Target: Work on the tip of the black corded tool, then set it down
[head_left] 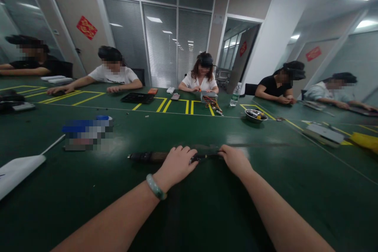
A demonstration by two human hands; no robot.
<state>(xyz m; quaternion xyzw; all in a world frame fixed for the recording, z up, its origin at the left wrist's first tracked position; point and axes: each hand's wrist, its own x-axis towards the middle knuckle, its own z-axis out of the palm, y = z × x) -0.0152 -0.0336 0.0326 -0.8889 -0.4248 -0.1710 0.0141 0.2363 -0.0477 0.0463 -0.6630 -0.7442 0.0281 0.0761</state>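
Observation:
A long dark rod-shaped thing lies across the green table in front of me. Its left part is black with a small pale tip, then brownish; the part to the right is thin and dark. My left hand, a pale green bangle at its wrist, is closed over the middle of the rod from above and covers part of it. With bent fingers, my right hand pinches the thin dark portion farther right. What exactly the rod is, I cannot make out.
A white power strip with a cable is at left, near a blurred blue-and-white item. Across the table are a metal bowl of small parts, a water bottle, a grey box with wires and several seated people.

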